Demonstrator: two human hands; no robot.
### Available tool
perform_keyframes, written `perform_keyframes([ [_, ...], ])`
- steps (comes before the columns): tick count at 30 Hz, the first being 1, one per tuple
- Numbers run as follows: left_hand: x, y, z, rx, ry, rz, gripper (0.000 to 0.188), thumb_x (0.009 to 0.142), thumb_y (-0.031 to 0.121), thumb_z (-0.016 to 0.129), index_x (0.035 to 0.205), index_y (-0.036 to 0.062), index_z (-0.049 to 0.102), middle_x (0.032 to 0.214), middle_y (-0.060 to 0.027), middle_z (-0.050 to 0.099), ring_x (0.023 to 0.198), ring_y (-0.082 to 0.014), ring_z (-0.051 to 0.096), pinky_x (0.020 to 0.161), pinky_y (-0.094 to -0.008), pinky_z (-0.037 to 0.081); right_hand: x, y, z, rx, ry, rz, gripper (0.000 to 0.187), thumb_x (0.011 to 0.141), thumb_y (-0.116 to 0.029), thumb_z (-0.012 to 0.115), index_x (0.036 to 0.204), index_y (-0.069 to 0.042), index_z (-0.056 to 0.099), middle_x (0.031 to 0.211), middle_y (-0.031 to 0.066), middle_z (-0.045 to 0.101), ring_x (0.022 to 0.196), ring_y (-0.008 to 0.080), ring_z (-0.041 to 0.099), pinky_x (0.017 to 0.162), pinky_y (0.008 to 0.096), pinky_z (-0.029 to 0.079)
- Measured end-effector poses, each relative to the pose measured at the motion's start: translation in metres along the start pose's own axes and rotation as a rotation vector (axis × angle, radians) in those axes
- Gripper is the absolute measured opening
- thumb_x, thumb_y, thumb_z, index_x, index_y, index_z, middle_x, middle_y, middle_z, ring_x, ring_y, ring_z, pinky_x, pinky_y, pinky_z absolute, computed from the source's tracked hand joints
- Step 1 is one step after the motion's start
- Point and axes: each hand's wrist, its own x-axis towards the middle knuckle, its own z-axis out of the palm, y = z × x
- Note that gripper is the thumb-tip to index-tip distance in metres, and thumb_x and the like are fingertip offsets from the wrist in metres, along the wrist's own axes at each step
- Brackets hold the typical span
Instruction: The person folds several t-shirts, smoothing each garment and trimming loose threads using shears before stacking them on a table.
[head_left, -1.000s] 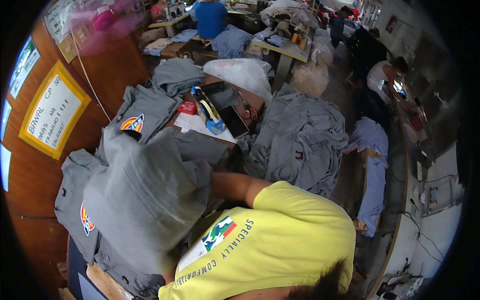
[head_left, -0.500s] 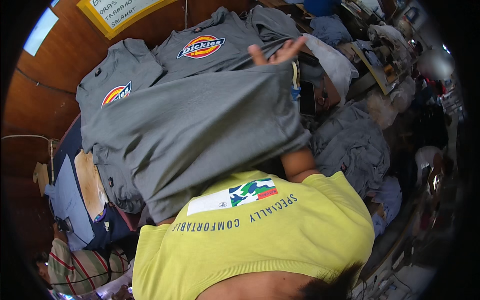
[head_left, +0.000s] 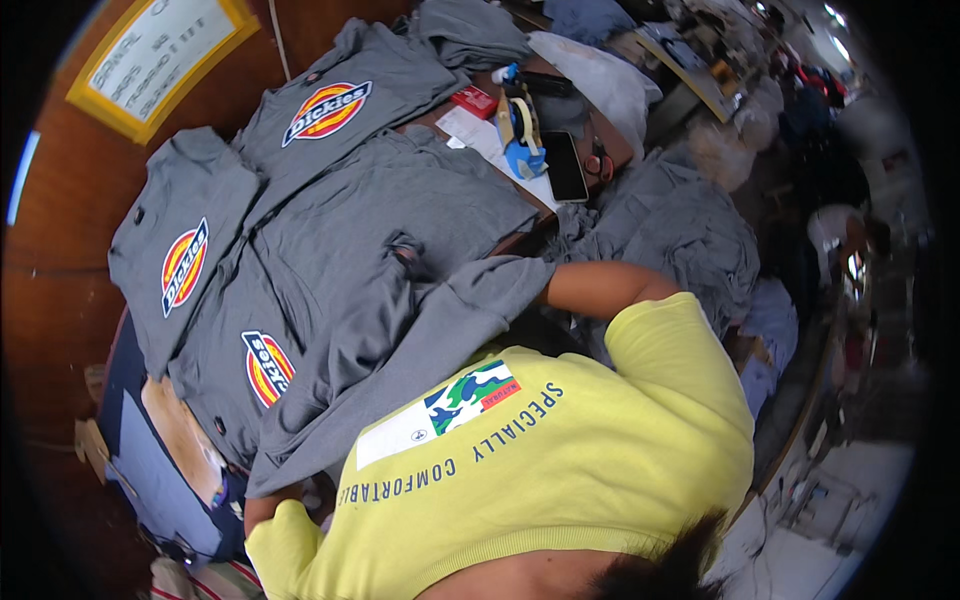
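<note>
A grey T-shirt (head_left: 440, 310) is bunched and folded close against my yellow shirt front (head_left: 560, 450). My right forearm (head_left: 600, 287) runs into its right end, and the cloth hides my right hand. At the lower left, my left forearm (head_left: 265, 507) goes under the shirt's other end; that hand is hidden too. Its collar area (head_left: 403, 248) pokes up from the folds. Beneath and beyond lies another grey T-shirt (head_left: 350, 205), spread on the table, with a red, yellow and blue chest logo (head_left: 268, 368) showing at its left.
More grey shirts with the same logo lie at the far left (head_left: 185, 235) and back (head_left: 335, 105). On the brown table stand a blue tape dispenser (head_left: 522, 145), a phone (head_left: 566, 167), scissors (head_left: 598, 160) and a red box (head_left: 474, 101). A grey shirt heap (head_left: 670, 225) sits at right.
The shirt spread across my arms has been drawn in toward my body and bunched. My right hand, raised and visible before, is now inside the cloth. The table items have come into view.
</note>
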Motion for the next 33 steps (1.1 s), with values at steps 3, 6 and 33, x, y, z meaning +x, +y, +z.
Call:
perform_keyframes([
  [3,0.008,-0.020,-0.001,-0.030,0.010,-0.066,0.025,0.085,0.018,0.049,0.104,0.0043,0.057,0.104,-0.0065,0.057,0.091,-0.0203,0.054,0.075,-0.0306,0.043,-0.022,-0.010,-0.021,0.542,0.261,-0.141,0.033,0.078,-0.032,0.061,0.089,-0.001,0.058,0.087,0.0081,0.058,0.084,0.0194,0.057,0.070,0.0278,0.045],
  [6,-0.003,-0.094,-0.001,0.067,-0.120,-0.356,0.023,0.085,0.016,0.049,0.103,0.0042,0.059,0.102,-0.0062,0.059,0.089,-0.0197,0.055,0.073,-0.0296,0.044,-0.007,-0.021,-0.021,0.584,0.390,-0.212,0.034,0.079,-0.033,0.061,0.089,-0.001,0.058,0.087,0.0078,0.058,0.084,0.0191,0.057,0.070,0.0277,0.045],
  [33,-0.146,-0.170,-0.235,1.248,0.807,-0.293,0.035,0.081,0.025,0.059,0.112,0.0081,0.056,0.110,-0.0119,0.057,0.103,-0.0243,0.052,0.090,-0.0324,0.037,0.061,0.019,-0.155,0.187,0.791,-0.392,0.031,0.081,-0.016,0.058,0.109,-0.006,0.050,0.082,-0.0028,0.051,0.077,0.0085,0.050,0.067,0.0236,0.042],
])
